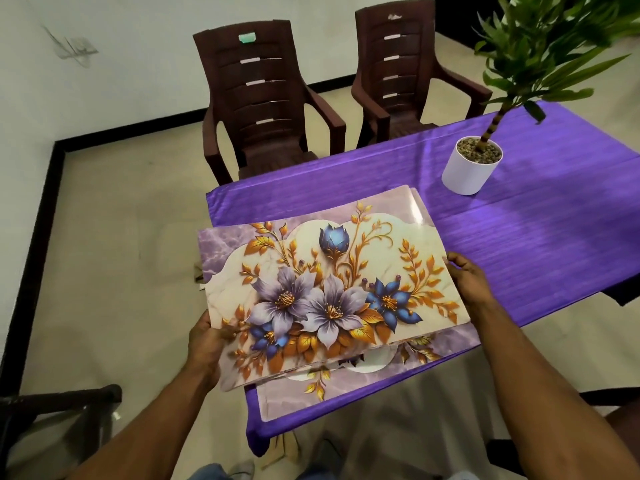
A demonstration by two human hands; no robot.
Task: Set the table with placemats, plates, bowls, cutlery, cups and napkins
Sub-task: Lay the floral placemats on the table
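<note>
White pot (465, 174) holding pebbles and plant, both hands gripping placemats (322, 289)

Dim indoor light; glare on placemat (417, 207); wide-angle bend at edges.

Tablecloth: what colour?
Purple, with a faint streaky sheen, on the tablecloth. The head view, the only one, shows it.

Two chairs (266, 98), one potted plant (472, 164)
</note>
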